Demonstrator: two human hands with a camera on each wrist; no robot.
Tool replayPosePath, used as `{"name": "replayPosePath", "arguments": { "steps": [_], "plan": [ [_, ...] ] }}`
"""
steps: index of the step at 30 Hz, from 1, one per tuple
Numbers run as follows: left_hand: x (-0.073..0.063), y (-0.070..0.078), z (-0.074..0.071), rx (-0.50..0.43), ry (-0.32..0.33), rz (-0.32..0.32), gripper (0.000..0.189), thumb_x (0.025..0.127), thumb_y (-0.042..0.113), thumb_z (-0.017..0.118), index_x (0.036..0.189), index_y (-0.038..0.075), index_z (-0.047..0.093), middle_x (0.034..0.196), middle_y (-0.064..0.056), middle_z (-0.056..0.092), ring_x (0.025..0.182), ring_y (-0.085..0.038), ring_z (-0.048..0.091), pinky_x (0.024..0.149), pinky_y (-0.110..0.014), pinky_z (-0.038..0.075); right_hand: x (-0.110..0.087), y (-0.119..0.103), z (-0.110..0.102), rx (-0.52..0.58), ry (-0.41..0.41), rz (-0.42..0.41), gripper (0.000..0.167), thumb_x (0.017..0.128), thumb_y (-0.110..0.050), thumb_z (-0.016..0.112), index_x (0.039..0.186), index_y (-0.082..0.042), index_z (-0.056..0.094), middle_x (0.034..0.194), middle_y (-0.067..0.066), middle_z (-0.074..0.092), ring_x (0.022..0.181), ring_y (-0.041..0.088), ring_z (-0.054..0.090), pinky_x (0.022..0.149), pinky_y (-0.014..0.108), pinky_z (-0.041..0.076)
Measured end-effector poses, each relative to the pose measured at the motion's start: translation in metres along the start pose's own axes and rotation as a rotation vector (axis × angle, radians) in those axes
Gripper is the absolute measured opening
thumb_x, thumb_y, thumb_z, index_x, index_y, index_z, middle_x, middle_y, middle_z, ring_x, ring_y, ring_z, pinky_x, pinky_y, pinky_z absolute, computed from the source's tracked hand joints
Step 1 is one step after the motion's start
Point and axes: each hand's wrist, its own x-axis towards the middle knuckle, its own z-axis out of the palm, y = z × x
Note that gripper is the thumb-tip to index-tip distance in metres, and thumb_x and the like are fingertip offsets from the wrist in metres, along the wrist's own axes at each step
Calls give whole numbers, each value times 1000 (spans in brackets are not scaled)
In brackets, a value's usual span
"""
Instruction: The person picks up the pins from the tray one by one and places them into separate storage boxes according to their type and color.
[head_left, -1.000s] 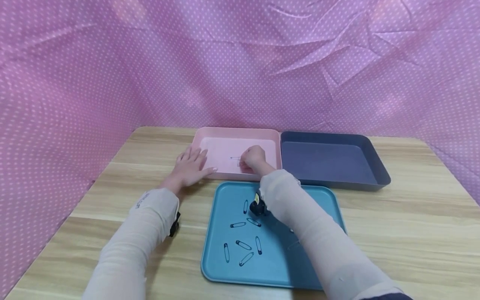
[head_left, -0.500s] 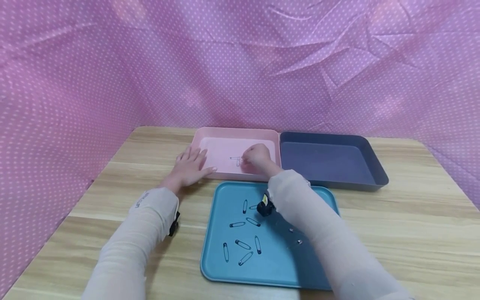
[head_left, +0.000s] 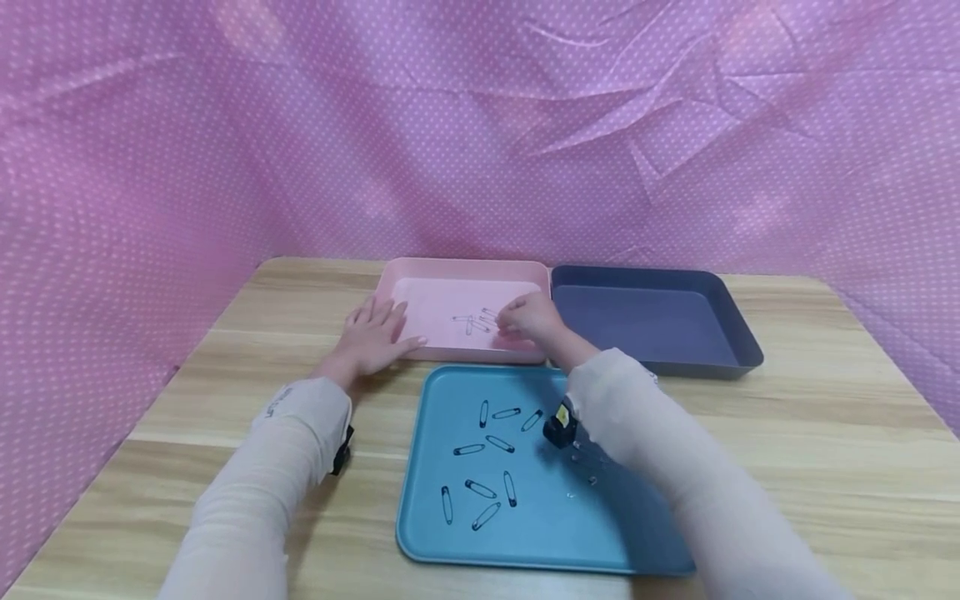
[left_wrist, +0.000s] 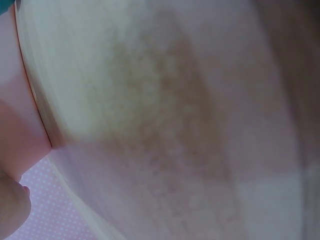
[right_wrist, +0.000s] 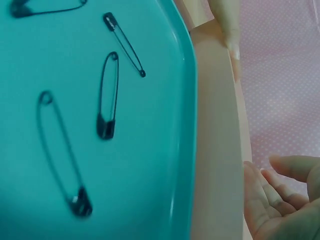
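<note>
My left hand [head_left: 371, 340] rests on the left edge of the pink tray [head_left: 427, 300], fingers spread and straight. Over that tray's right side is my right hand [head_left: 529, 318]; in the right wrist view its thumb stands apart from the loosely bent fingers [right_wrist: 270, 192], and nothing shows between them. Several safety pins [head_left: 480, 326] lie beside its fingertips inside the pink tray. Nearer to me, a blue tray [head_left: 540, 533] bears several black-capped safety pins [head_left: 499, 444], seen closely in the right wrist view as black safety pins [right_wrist: 105, 127]. Blurred sleeve fills most of the left wrist view.
A dark grey-blue tray [head_left: 637, 325] adjoins the pink one on the right. Small pale bits [head_left: 592, 480] on the blue tray, near my right sleeve, are too small to identify. A wooden table [head_left: 810, 433] carries everything, with a dotted pink cloth [head_left: 450, 167] behind.
My right hand has drawn back to the right within the pink tray, its fingers now apart, and more safety pins show there. The left hand stays in place.
</note>
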Motion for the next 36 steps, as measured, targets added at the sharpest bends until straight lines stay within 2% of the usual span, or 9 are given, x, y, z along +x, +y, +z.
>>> {"name": "replayPosePath", "arguments": {
  "steps": [7, 11, 21, 28, 36],
  "plan": [
    [-3, 2, 1, -11, 19, -6, 78, 84, 59, 29, 138, 6, 12, 142, -17, 7, 127, -36, -7, 99, -49, -1, -18, 2, -15, -37, -23, -9, 13, 79, -8, 59, 88, -1, 62, 86, 12, 62, 72, 19, 62, 64, 27, 50],
    [-4, 1, 1, -3, 25, -12, 77, 84, 58, 30, 138, 6, 13, 142, -17, 7, 127, -36, -7, 99, -50, -1, -27, 1, -21, -15, -42, -8, 12, 80, -8, 59, 88, 0, 61, 86, 13, 61, 73, 20, 62, 64, 27, 50],
    [-2, 1, 4, 6, 24, -14, 80, 83, 62, 27, 138, 7, 14, 142, -16, 6, 127, -35, -7, 99, -50, -1, -50, 6, -33, -59, -83, -36, 15, 82, -10, 56, 88, 1, 63, 84, 11, 63, 76, 20, 61, 73, 37, 48],
    [-4, 1, 4, 5, 21, -12, 77, 84, 60, 28, 139, 8, 12, 142, -16, 7, 127, -35, -8, 99, -49, -2, -67, 16, -41, -43, -105, -75, 18, 83, -10, 55, 92, 4, 62, 84, 11, 63, 77, 20, 61, 70, 32, 49],
    [-4, 2, 3, -3, 19, -19, 77, 84, 60, 28, 139, 8, 12, 142, -16, 8, 127, -35, -8, 99, -50, -2, -88, 32, -55, -43, -162, -119, 22, 83, -13, 57, 95, 6, 61, 87, 12, 63, 80, 22, 61, 75, 36, 47]
  ]
}}
